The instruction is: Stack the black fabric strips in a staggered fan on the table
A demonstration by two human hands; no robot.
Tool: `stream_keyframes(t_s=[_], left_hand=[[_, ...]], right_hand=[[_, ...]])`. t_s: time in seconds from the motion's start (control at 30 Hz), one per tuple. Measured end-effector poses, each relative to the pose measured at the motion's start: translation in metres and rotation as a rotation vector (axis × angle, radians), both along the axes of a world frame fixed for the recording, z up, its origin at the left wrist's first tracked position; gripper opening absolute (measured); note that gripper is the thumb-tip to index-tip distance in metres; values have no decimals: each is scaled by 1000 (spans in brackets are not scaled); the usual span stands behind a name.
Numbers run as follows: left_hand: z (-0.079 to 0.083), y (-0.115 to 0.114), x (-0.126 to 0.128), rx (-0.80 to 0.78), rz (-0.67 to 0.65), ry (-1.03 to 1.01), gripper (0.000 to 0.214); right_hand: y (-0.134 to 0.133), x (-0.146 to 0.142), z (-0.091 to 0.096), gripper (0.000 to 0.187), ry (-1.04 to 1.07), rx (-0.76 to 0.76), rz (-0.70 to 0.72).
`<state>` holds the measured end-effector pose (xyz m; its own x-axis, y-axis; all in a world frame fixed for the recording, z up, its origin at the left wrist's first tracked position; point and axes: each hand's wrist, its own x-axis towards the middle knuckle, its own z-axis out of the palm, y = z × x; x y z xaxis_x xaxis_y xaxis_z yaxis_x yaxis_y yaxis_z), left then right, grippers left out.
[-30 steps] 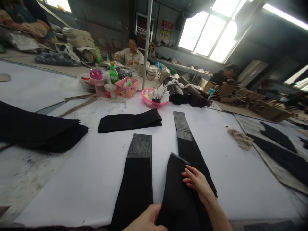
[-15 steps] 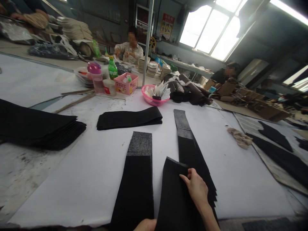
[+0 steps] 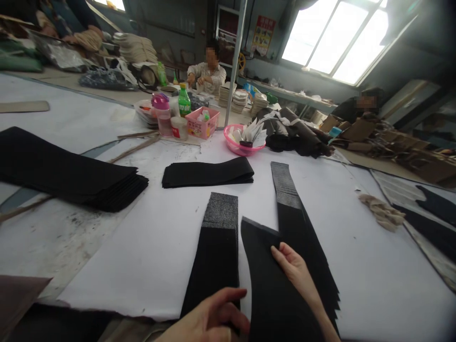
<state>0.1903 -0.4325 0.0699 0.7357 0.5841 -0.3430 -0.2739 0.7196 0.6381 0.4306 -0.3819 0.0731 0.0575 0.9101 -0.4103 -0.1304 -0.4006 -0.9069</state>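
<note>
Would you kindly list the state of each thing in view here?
Curved black felt strip: lies flat under right hand.
Left hand: rests on straight black felt stack.
Fanned black strip pile: spread.
Green plastic bottle: upright, capped.
Pink plastic bowl: filled with papers.

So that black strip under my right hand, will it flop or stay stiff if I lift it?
Probably semi-stiff: the black strip bows in a smooth curve under the right hand without creasing. It looks thin, so likely light. Its matte felt-like face should grip, not slide.
</note>
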Motion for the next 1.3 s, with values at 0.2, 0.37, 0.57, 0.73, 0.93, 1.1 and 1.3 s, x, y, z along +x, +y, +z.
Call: stream_keyframes(t_s=[0.2,0.37,0.57,0.73,0.93,1.1,1.3], left_hand=[[22,29,-18,-153,343,66,60],[-11,56,-30,-67,392,186,48],[-49,68,-36,50,356,311,36],[-56,72,-39,111,320,359,34],[-60,83,-45,346,285,728,34],[-54,92,-45,444,257,947,39],[-54,99,-42,439,184,1026,42]], right_hand=[[4,-65,-36,37,-221,126,156],[7,-78,-51,31,-347,147,152],[26,-66,-59,33,-497,117,178],[47,-61,-61,24,-673,181,192],[55,-62,-67,20,-690,151,217],[55,-60,-70,26,-679,148,218],[55,-59,-73,34,-663,127,222]])
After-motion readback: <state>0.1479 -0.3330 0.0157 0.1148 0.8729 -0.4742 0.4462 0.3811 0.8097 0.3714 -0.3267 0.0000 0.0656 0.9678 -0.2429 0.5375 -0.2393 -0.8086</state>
